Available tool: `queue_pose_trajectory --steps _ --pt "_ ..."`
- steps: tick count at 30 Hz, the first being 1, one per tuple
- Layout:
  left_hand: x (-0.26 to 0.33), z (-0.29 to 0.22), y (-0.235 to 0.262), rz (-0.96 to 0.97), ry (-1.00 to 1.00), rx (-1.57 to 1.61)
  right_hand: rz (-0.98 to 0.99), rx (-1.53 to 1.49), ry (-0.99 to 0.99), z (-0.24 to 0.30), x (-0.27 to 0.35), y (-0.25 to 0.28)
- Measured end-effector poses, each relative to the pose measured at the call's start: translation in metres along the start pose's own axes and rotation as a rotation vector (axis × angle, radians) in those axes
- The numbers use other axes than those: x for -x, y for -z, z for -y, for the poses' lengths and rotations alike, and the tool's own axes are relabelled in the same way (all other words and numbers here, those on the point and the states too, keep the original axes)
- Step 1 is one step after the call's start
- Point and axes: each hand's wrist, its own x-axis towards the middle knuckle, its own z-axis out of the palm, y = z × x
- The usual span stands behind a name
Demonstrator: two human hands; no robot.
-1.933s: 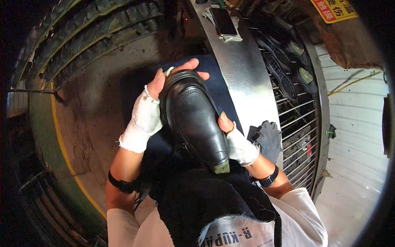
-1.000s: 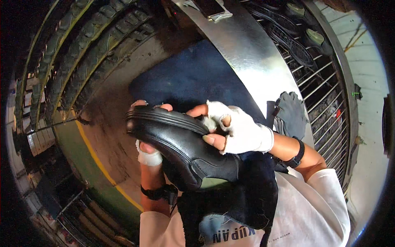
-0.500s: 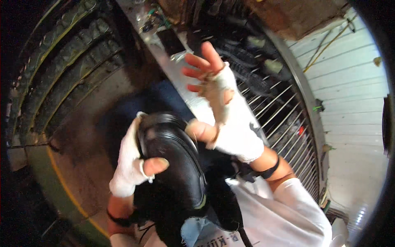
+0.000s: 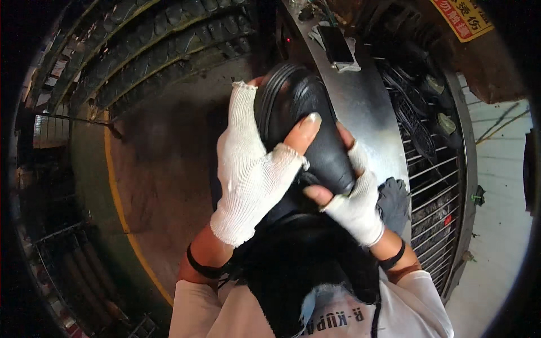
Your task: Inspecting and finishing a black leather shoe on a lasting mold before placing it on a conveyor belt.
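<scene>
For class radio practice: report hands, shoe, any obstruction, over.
Left fingers gripping black leather shoe around forefoot. Right fingers holding heel end. Shoe toe pointing forward. Nothing visibly blocking either side.

We have a bare metal-topped bench to our right, with shoe-lined shelves far left.
At the bench's far end we see a dark phone lying on a white cloth, and nearer us a grey glove, partly hidden; right of the bench, a barred metal rack carries black soles and dark pieces with pale green patches, a yellow-and-red sign shows far right, a white wall rises beyond the rack, and on our left a yellow line edges a green strip of floor.
</scene>
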Motion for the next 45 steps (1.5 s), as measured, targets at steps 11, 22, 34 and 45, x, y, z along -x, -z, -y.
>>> queue_pose_trajectory --steps 11,22,34,45 --pt "0.105 0.039 -0.018 0.317 0.197 0.167 0.141 -0.211 -0.500 -0.022 0.013 0.052" --pt "0.019 0.050 0.016 0.687 -0.274 -0.211 0.042 -0.662 -0.136 -0.064 -0.003 0.000" --pt "-0.012 0.131 -0.010 0.328 0.214 0.063 0.190 -0.073 -0.180 -0.097 -0.099 0.009" --pt "0.039 0.097 0.021 0.637 -0.019 -0.003 0.650 -0.079 0.160 -0.072 -0.054 0.046"
